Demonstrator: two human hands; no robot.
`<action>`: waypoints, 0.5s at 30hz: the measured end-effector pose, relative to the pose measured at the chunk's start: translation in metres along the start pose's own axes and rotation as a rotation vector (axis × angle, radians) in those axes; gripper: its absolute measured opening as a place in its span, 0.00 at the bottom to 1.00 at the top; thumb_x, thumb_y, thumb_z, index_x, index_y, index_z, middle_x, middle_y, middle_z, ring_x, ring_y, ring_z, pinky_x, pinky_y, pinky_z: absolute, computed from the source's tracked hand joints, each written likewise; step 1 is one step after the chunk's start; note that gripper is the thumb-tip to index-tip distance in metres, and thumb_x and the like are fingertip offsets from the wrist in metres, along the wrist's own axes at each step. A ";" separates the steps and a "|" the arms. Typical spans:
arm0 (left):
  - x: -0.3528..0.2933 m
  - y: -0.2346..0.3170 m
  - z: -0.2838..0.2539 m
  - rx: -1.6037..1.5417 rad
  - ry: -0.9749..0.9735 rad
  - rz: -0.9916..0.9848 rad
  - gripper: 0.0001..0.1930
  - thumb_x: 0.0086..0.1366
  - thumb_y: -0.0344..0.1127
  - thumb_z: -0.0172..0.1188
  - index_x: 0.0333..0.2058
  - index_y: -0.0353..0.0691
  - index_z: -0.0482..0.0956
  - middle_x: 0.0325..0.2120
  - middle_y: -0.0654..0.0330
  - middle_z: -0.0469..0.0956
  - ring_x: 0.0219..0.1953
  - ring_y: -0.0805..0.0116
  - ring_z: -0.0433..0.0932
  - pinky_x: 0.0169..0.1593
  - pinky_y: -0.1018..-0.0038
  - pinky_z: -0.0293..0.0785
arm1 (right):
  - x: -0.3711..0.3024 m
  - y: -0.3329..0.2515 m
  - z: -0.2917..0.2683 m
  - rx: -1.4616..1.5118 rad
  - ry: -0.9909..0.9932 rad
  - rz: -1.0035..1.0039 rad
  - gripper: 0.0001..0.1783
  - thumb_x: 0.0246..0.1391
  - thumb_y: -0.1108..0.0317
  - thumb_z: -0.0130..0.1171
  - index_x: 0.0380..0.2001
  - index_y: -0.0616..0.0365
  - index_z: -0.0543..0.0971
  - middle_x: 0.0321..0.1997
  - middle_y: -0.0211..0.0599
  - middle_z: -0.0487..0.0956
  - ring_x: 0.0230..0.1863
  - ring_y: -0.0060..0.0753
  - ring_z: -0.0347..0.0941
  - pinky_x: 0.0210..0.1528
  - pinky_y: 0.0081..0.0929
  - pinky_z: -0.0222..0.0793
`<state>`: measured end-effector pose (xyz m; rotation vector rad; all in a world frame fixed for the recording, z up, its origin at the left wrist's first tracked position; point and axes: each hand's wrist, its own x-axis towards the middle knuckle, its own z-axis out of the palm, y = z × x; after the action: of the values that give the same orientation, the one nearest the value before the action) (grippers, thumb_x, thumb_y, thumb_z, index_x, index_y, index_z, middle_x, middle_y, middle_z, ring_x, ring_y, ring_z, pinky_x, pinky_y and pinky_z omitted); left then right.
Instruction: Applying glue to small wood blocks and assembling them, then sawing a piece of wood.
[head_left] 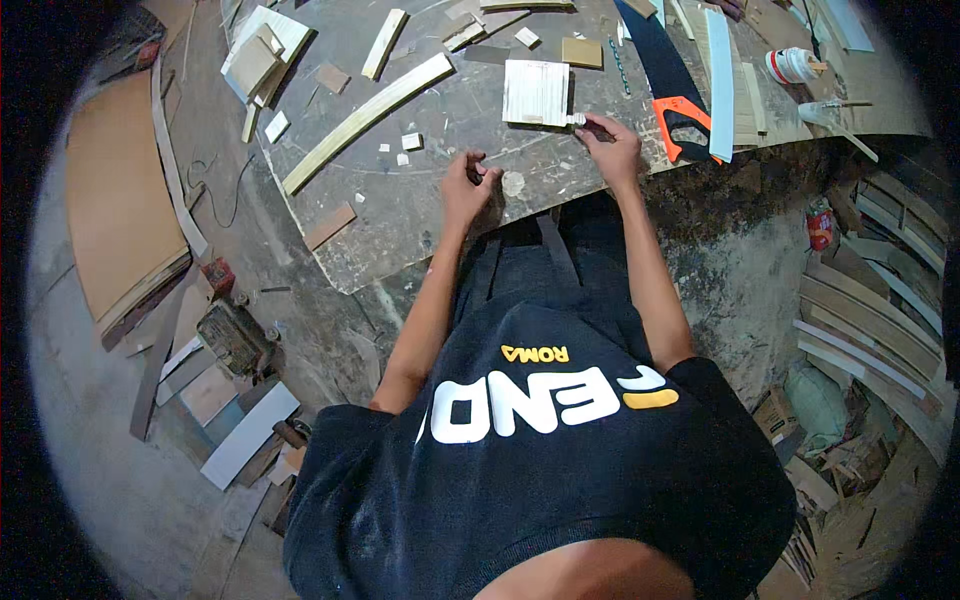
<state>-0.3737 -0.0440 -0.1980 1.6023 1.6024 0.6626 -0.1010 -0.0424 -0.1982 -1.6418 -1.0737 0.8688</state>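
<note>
My right hand point(612, 150) pinches a small pale ridged piece point(577, 119) between thumb and fingers, right at the lower right corner of a square pale wood block point(536, 93). Whether the piece touches the block I cannot tell. My left hand point(470, 190) hovers over the near table edge with loosely bent fingers; a gap shows between thumb and forefinger, and nothing is visible in it. Beyond it lie small white wood blocks point(411, 141). A handsaw with an orange handle point(684, 128) rests to the right of my right hand.
The worn worktable point(400, 230) carries a long wood strip point(368, 122), a drill bit point(619, 66), a pale blue-white strip point(719, 85) and a white tub point(790, 66). Stacked boards point(125, 190) stand at left; offcuts point(870, 320) lie on the floor at right.
</note>
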 end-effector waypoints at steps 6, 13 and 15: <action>0.001 -0.003 -0.002 -0.002 0.013 -0.003 0.18 0.52 0.35 0.72 0.40 0.36 0.79 0.22 0.61 0.77 0.26 0.67 0.78 0.33 0.72 0.75 | -0.002 0.002 0.003 0.076 0.014 0.004 0.15 0.46 0.79 0.66 0.40 0.61 0.83 0.39 0.39 0.83 0.40 0.29 0.80 0.43 0.23 0.75; 0.001 -0.002 -0.004 -0.086 -0.028 -0.029 0.19 0.53 0.36 0.73 0.41 0.36 0.78 0.22 0.62 0.76 0.24 0.74 0.74 0.31 0.75 0.72 | -0.002 -0.008 0.003 0.065 0.009 0.056 0.14 0.48 0.79 0.65 0.41 0.64 0.83 0.38 0.37 0.83 0.38 0.25 0.80 0.42 0.21 0.75; 0.001 -0.002 -0.004 -0.061 -0.021 -0.006 0.19 0.53 0.36 0.73 0.41 0.36 0.78 0.22 0.62 0.76 0.24 0.74 0.74 0.31 0.75 0.72 | -0.002 -0.007 0.005 0.073 0.015 0.057 0.14 0.48 0.78 0.65 0.41 0.63 0.83 0.38 0.37 0.83 0.38 0.25 0.80 0.42 0.21 0.75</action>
<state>-0.3783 -0.0429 -0.1978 1.5542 1.5570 0.6828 -0.1074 -0.0412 -0.1930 -1.6221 -0.9775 0.9206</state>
